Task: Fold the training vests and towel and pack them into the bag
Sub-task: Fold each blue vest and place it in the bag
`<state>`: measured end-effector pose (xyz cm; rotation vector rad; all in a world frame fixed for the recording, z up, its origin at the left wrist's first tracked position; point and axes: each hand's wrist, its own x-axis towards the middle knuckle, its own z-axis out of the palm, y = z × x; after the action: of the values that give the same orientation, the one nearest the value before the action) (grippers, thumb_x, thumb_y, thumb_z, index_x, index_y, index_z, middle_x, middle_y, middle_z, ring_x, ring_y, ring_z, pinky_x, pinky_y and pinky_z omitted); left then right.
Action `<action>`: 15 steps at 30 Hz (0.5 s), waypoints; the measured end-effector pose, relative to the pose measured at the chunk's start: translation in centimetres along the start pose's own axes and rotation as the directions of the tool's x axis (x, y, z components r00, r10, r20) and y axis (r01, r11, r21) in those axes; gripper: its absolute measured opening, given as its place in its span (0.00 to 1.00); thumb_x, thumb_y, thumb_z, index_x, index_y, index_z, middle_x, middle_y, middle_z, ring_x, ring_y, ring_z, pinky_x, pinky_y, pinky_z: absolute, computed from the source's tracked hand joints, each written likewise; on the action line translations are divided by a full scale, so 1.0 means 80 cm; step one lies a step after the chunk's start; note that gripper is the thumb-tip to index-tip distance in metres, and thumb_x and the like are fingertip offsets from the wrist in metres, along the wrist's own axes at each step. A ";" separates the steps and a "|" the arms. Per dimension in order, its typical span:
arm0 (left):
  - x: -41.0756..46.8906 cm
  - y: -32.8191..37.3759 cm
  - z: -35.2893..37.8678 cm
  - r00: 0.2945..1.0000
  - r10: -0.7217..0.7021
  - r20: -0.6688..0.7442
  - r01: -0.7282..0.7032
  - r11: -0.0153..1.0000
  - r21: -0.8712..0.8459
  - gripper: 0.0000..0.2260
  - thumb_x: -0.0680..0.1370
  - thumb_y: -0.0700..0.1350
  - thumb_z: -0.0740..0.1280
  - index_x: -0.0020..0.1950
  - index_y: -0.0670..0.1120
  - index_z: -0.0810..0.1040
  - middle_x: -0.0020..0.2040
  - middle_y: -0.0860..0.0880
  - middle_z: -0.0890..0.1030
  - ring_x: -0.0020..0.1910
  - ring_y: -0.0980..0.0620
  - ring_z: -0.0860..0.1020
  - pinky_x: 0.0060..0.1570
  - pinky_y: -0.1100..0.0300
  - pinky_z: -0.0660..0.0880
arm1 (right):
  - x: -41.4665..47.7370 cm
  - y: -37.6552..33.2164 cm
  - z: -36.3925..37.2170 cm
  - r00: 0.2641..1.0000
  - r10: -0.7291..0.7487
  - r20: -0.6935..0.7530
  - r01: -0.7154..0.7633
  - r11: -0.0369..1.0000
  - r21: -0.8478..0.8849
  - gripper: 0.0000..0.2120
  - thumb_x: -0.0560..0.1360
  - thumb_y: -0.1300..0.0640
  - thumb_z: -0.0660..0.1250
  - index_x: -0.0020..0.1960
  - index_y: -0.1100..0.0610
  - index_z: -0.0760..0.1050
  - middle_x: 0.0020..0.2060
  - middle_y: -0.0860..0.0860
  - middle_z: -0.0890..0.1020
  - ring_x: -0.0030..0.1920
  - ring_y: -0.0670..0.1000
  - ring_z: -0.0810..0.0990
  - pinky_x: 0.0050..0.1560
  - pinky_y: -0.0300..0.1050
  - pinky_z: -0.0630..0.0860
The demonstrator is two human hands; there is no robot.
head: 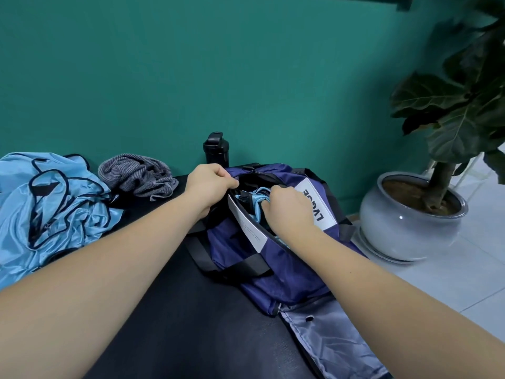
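I am pinching the far rim of the bag (273,272) with my left hand (210,184) to hold its mouth open. My right hand (287,212) is curling round a light-blue vest (255,201) and pressing it inside. As I judge it, a hard push is risking the fold bunching up, and a slipped pinch would let the mouth collapse. The bag is sitting by the right edge of the table (177,310), so it could slide off. The crumpled vests (49,209) and the grey towel (139,176) are lying far left, well apart from both hands.
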<state>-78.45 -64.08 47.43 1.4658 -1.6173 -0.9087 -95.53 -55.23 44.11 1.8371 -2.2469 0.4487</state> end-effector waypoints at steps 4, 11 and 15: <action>-0.002 -0.003 -0.002 1.000 0.010 -0.014 -0.010 1.000 0.022 0.09 0.71 0.45 0.82 0.37 0.49 0.83 0.40 0.52 0.85 0.38 0.54 0.78 0.37 0.60 0.71 | 0.004 0.003 -0.008 0.977 0.088 0.194 -0.106 0.990 0.090 0.13 0.85 0.50 0.60 0.46 0.56 0.72 0.47 0.57 0.82 0.47 0.60 0.81 0.46 0.48 0.77; -0.002 -0.004 -0.001 1.000 0.010 -0.009 -0.010 1.000 0.011 0.09 0.70 0.45 0.82 0.37 0.48 0.83 0.35 0.52 0.83 0.34 0.52 0.75 0.38 0.59 0.73 | 0.002 0.000 -0.009 0.867 0.117 0.485 -0.314 0.883 0.349 0.24 0.89 0.48 0.49 0.39 0.55 0.71 0.36 0.58 0.81 0.41 0.59 0.84 0.55 0.53 0.83; -0.003 -0.003 0.000 1.000 0.021 -0.006 -0.021 1.000 0.008 0.09 0.70 0.45 0.82 0.37 0.48 0.83 0.34 0.52 0.82 0.33 0.52 0.75 0.37 0.59 0.73 | -0.009 -0.008 0.001 0.882 0.163 0.442 -0.401 0.753 0.522 0.19 0.87 0.50 0.56 0.64 0.63 0.76 0.59 0.61 0.83 0.58 0.64 0.82 0.58 0.52 0.78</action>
<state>-78.30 -63.89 47.20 1.4534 -1.6308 -0.8867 -94.75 -54.70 43.82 1.9699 -2.9281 1.0680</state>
